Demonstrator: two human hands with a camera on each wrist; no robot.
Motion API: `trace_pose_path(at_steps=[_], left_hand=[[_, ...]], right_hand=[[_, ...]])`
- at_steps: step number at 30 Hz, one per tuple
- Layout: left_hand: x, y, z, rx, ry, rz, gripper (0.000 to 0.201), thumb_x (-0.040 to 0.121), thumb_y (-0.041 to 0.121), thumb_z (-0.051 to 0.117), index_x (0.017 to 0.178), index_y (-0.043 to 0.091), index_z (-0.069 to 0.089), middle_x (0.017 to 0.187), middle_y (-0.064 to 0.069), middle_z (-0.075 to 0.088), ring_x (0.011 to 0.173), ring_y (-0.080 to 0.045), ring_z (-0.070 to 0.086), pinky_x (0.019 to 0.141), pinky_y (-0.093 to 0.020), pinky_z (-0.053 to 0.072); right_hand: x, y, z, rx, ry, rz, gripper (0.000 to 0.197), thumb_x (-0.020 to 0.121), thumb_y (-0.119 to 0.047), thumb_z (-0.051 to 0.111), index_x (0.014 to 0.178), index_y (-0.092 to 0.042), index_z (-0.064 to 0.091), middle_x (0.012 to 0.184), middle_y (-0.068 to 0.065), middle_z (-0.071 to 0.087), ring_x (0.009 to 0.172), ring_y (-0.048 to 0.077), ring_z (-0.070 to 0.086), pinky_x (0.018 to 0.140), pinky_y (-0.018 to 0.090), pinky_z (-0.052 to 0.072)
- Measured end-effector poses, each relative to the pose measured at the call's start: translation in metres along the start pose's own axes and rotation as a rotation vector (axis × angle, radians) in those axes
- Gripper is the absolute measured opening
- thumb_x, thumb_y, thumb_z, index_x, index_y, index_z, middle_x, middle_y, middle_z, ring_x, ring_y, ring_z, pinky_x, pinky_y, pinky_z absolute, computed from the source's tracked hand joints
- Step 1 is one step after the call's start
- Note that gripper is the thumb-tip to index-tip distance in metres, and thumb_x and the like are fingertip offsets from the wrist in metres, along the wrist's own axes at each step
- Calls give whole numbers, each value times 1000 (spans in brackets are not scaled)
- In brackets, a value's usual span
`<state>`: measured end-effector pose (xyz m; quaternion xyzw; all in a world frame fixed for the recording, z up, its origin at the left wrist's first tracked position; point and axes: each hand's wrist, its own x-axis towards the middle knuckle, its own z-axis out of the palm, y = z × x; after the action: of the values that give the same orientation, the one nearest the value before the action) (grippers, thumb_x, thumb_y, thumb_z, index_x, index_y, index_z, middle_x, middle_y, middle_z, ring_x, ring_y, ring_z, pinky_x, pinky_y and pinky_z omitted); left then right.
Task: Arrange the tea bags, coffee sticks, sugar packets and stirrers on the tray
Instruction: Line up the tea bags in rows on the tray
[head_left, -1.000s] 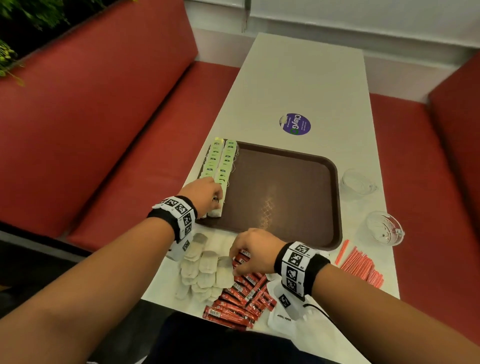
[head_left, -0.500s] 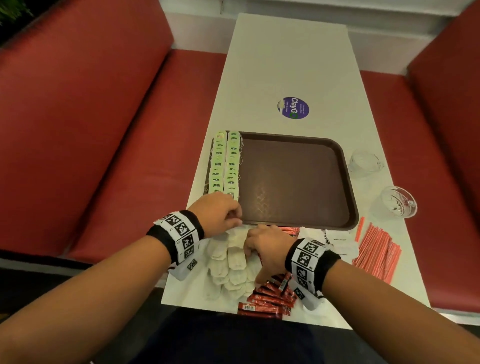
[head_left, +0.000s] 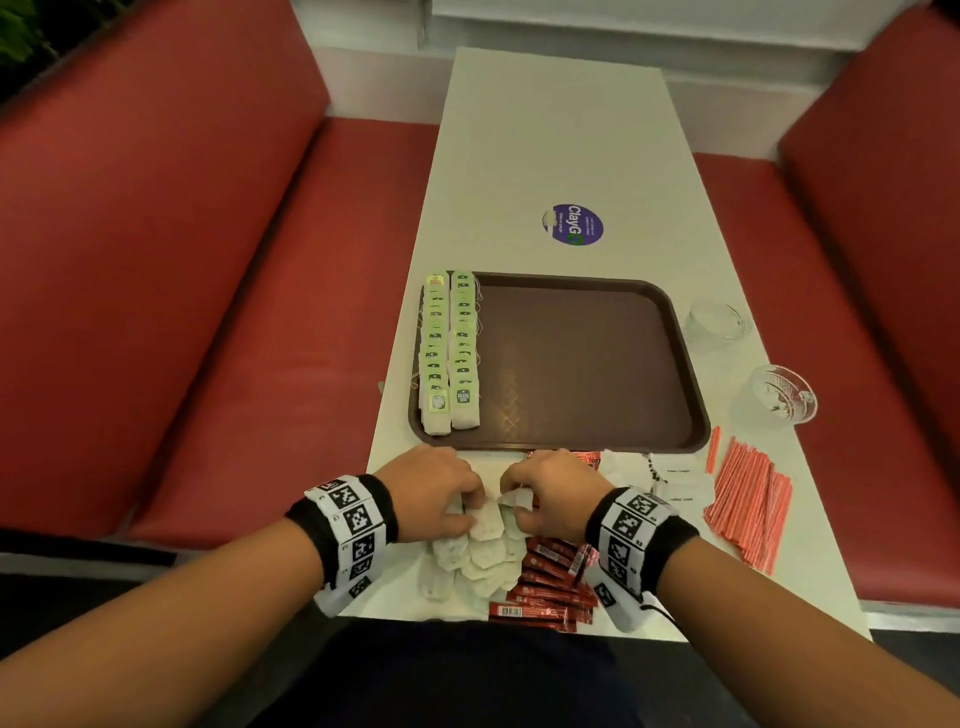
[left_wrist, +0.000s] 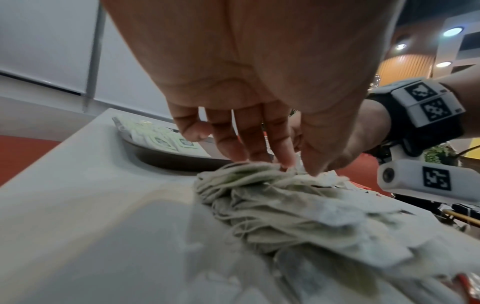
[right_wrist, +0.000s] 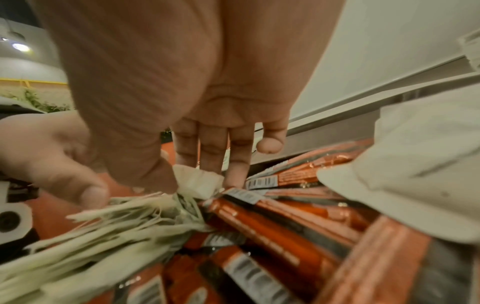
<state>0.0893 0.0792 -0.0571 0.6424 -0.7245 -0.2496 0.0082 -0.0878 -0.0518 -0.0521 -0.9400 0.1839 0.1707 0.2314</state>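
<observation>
A brown tray (head_left: 582, 364) holds two rows of green-tagged tea bags (head_left: 449, 353) along its left side. In front of it lies a pile of loose tea bags (head_left: 480, 561). My left hand (head_left: 470, 506) pinches a bag at the pile's top, thumb against fingertips (left_wrist: 293, 164). My right hand (head_left: 519, 506) pinches a white tea bag (right_wrist: 197, 181) between thumb and fingers. Red coffee sticks (head_left: 545, 587) lie under my right wrist. White sugar packets (head_left: 675, 483) and orange stirrers (head_left: 753, 509) lie to the right.
Two glass bowls (head_left: 717, 322) (head_left: 779, 400) stand right of the tray. A purple sticker (head_left: 574, 224) is on the white table beyond it. Red bench seats flank the table. The pile lies close to the table's near edge.
My left hand left the tea bag rows on the tray and came back to the loose pile. My right hand moved from the coffee sticks onto the tea bags.
</observation>
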Motion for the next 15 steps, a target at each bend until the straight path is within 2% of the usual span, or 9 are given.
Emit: trace_pose_path(at_steps=[2,5,8,11,13,15], left_hand=[[-2,1,1,-18,-8,-12,36,83,54,65,110,30,64,107,8,65,100,-16,53,90,-35,43],[-3,6,4,-14,-25,-19,49,77,60,68,117,33,61,118,10,58,106,-14,49,94,-33,40],[1,14,4,21,-35,-43,49,79,57,69,120,33,61,120,9,56,108,-15,48,94,-35,40],[6,20,1,77,-28,-70,40,85,54,62,118,32,64,116,6,62,106,-18,52,92,-38,43],[9,22,0,90,-2,-86,33,88,51,56,112,31,66,108,6,65,101,-20,54,89,-41,45],[11,23,-3,55,41,-109,27,91,46,54,108,29,67,101,6,67,96,-20,56,87,-39,45]], right_hand=[[1,-1,-2,12,-19,1,35,85,-36,63,119,-30,63,113,0,66,108,20,58,94,35,48],[4,-3,-6,54,-52,4,39,84,-22,62,123,-26,62,120,3,63,112,22,57,93,35,49],[6,-2,-9,81,-10,-39,36,86,-16,62,121,-21,64,120,4,66,113,23,58,94,33,47],[6,1,-12,126,16,-46,37,87,-15,62,124,-18,62,122,4,66,113,22,59,94,31,46],[5,4,-15,176,33,-28,43,86,-13,61,128,-20,55,122,4,64,108,22,60,90,31,48],[2,7,-18,232,48,-17,42,86,-11,58,126,-19,48,111,4,63,89,20,60,78,32,49]])
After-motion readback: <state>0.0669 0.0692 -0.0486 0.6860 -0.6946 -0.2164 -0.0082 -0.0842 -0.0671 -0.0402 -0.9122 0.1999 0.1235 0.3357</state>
